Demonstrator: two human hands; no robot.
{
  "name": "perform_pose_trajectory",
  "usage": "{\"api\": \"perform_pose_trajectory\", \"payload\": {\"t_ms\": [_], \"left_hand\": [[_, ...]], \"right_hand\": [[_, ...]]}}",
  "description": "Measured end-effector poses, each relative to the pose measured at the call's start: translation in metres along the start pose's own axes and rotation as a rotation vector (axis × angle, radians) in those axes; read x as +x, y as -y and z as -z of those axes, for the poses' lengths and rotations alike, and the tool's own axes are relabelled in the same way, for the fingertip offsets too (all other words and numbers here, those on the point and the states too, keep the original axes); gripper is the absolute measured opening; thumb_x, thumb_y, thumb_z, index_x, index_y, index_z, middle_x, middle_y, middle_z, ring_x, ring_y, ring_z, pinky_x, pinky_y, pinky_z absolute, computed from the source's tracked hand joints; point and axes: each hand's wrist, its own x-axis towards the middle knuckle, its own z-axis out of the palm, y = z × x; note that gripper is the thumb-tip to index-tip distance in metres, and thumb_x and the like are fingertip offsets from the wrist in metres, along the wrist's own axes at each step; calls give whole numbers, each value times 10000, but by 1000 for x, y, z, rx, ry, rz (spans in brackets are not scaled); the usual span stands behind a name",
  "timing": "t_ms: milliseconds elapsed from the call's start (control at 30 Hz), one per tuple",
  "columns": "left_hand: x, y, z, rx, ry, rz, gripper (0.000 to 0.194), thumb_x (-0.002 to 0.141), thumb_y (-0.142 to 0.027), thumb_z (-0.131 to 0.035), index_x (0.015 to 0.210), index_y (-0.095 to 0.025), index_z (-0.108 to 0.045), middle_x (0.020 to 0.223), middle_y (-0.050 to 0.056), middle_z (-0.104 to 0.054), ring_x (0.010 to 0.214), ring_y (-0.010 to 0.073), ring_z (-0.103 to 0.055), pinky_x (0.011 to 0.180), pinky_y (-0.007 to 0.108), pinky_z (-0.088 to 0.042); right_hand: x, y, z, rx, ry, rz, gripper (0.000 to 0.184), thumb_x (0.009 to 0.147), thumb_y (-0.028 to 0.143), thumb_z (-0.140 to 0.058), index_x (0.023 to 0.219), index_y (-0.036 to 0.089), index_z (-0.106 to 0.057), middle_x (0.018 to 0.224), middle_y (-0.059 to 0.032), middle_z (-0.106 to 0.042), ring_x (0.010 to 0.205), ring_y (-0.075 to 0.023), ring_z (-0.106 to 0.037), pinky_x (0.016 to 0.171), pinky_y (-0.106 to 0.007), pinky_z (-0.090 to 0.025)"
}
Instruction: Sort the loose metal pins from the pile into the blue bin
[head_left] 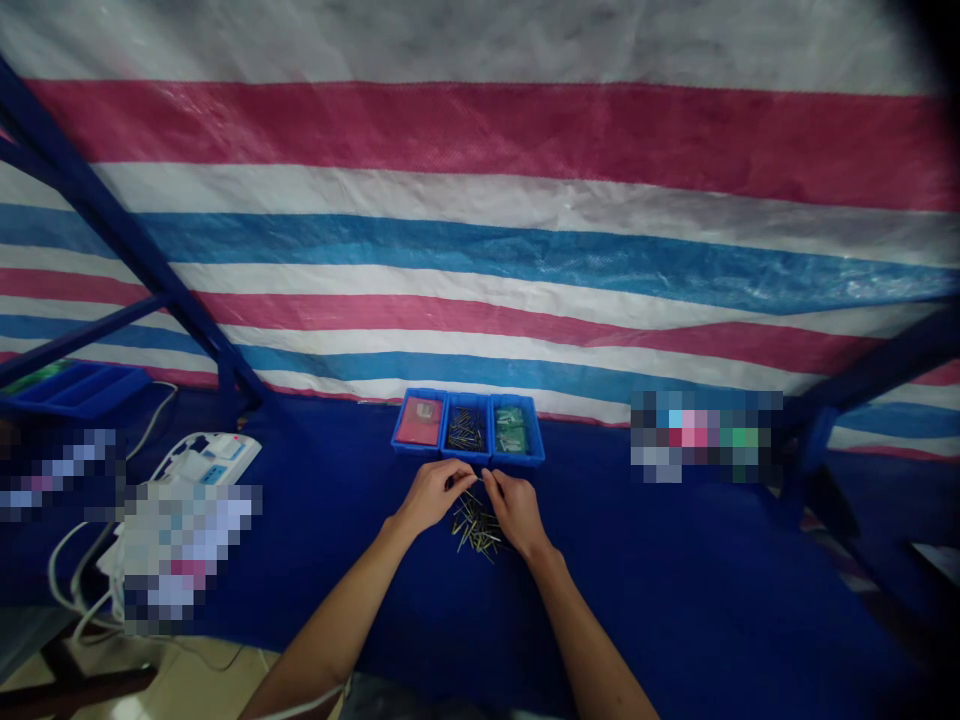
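My left hand (439, 492) and my right hand (516, 508) meet fingertip to fingertip over the table, both pinched closed. Something small and slim seems to sit between their fingertips, too tiny to make out. Just below them lies a loose pile of thin metal pins (478, 532), some brassy and some silvery, possibly nails or screws. Beyond my fingers stand three joined blue bins. The left bin (395, 445) holds a flat pinkish-red item, the middle bin (469, 457) dark thin metal pieces, and the right bin (536, 450) green and clear small packets.
A dark blue cloth (615, 570) covers the table. To the left lies a white power strip (240, 458) with cables (79, 570) beside it. A blue tray (86, 392) sits farther left. Blue frame bars (150, 255) and a striped plastic sheet (480, 240) stand behind. Some areas are blurred out.
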Motion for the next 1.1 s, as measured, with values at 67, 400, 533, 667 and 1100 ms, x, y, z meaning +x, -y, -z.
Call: {"api": "perform_pose_trajectory", "payload": {"t_ms": [67,400,533,667,1100], "left_hand": [[0,0,0,-3,1,-3,188,955,-322,-586,934,-174,-700,840,17,-712,710,130,-618,669,223,-444],[0,0,0,-44,-37,13,213,950,-335,-588,894,-160,-695,792,14,-700,673,124,-594,625,218,-417],[1,1,0,-60,-79,38,236,951,-345,-579,881,-152,-694,756,17,-688,646,124,-576,611,220,-410],[1,2,0,-53,-74,40,222,949,-343,-583,908,-158,-697,769,13,-686,646,120,-569,610,219,-405],[2,-1,1,-41,-14,28,232,949,-369,-585,982,-172,-703,821,15,-708,675,126,-595,615,218,-404]], "right_hand": [[0,-1,-1,-17,-6,-3,496,1057,425,-335,645,210,-508,537,4,-538,469,-130,-499,539,-274,-263],[0,5,6,83,-28,-28,481,1034,439,-416,644,192,-551,542,12,-546,490,-115,-493,542,-242,-315],[-1,8,7,189,-39,-34,252,995,408,-521,968,200,-662,710,2,-662,562,-132,-563,573,-234,-399],[-1,5,3,222,-72,12,212,984,335,-544,1105,228,-682,916,-33,-721,733,-172,-655,692,-260,-484],[0,6,7,234,-104,77,231,1006,291,-502,1049,234,-721,926,-59,-708,815,-196,-670,769,-295,-515]]}}
